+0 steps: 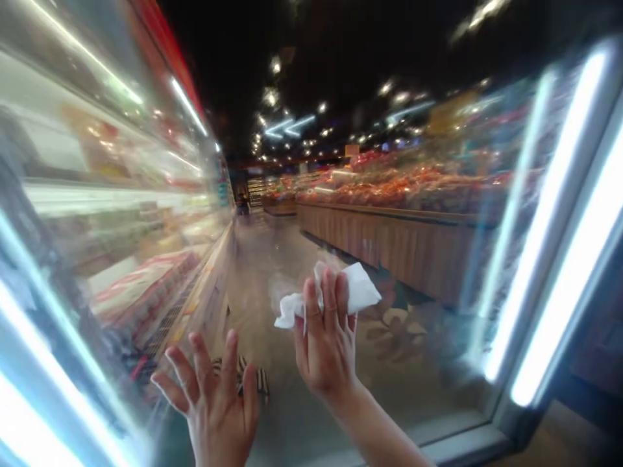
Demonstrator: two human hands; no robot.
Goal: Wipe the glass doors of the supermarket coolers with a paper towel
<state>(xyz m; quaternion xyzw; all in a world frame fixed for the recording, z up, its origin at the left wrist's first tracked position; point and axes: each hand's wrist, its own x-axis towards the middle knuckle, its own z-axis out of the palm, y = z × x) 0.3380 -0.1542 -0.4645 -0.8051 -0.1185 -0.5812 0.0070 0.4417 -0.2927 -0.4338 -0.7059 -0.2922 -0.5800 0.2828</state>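
Observation:
A white tissue (361, 289) lies crumpled under the fingers of my right hand (327, 337), which holds it flat against a clear glass pane (292, 415). Its ends stick out on both sides of the fingers. Lower and to the left, my left hand (218, 402) is raised with its fingers spread and nothing in it. Whether its fingertips touch the glass I cannot tell. A faint reflection or smear shows on the pane around the tissue.
Bright light tubes (549, 227) run along the pane's frame at right, with more at lower left. Beyond the glass, blurred shelves (97, 194) with packages line the left. A wood-panelled display (389, 243) heaped with red and orange goods stands right of an aisle.

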